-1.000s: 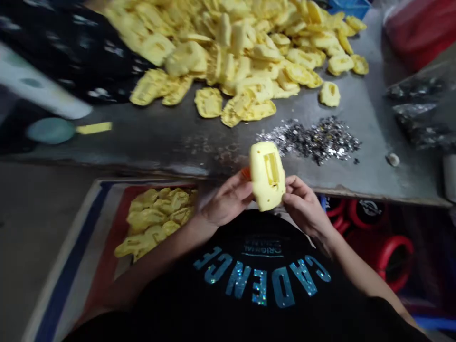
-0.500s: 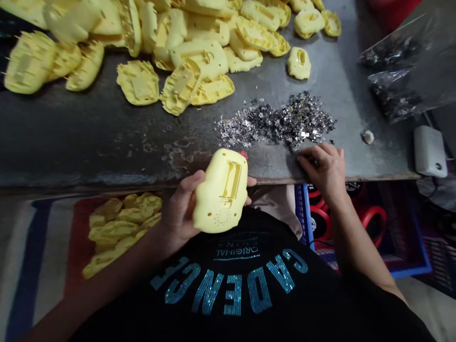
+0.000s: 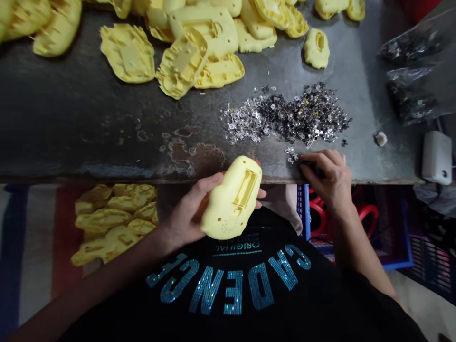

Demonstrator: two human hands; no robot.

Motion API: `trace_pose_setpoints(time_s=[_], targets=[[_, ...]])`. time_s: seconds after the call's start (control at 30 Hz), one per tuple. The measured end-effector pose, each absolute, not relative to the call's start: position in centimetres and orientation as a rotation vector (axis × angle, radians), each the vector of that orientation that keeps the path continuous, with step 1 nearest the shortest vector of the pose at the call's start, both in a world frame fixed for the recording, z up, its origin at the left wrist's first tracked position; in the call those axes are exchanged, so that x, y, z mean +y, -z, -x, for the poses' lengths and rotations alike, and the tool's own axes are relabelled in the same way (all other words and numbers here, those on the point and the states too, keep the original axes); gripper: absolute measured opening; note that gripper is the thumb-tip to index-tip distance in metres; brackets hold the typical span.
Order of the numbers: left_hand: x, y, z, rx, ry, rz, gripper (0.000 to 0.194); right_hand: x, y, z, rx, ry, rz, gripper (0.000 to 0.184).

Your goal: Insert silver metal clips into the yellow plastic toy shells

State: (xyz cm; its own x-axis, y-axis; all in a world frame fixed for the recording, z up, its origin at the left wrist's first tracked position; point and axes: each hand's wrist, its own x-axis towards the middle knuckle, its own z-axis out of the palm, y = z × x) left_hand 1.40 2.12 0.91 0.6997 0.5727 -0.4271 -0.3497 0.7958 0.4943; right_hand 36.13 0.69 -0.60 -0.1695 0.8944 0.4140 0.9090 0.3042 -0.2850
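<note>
My left hand (image 3: pixel 188 211) grips a yellow plastic shell (image 3: pixel 233 197) with a rectangular slot, held just below the front edge of the dark metal table (image 3: pixel 89 128). My right hand (image 3: pixel 326 173) rests on the table edge with its fingers curled and pinched at the near fringe of a pile of small silvery metal clips (image 3: pixel 285 116). Whether a clip sits between those fingertips is too small to tell.
More yellow shells (image 3: pixel 199 52) lie heaped across the far side of the table. A bin of yellow shells (image 3: pixel 110 221) sits below on the left. Bagged metal parts (image 3: pixel 409 71) and a white box (image 3: pixel 436 156) lie at right; a blue crate (image 3: pixel 392 228) with red items stands underneath.
My right hand let go of the yellow shell and moved right to the clip pile. My left hand kept the shell and tilted it. The view dropped closer to the table.
</note>
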Motion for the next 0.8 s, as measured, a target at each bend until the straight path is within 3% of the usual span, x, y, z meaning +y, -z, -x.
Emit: trace_pose_setpoints(time_s=[0.3, 0.57, 0.8], targets=[[2.0, -2.4, -2.7, 0.733, -0.506, -0.370, 0.087, 1.9, 0.6, -35.1, -2.022, -0.013, 1.638, 0.009], [1.8, -2.8, -2.6, 0.733, -0.512, -0.405, 0.079, 2.4, -0.2, -36.5, -1.992, -0.078, 1.577, 0.010], [1.8, -2.2, -2.4, 0.742, -0.457, -0.417, 0.083, 0.6, -0.1, -38.1, -1.904, -0.116, 1.673, 0.014]])
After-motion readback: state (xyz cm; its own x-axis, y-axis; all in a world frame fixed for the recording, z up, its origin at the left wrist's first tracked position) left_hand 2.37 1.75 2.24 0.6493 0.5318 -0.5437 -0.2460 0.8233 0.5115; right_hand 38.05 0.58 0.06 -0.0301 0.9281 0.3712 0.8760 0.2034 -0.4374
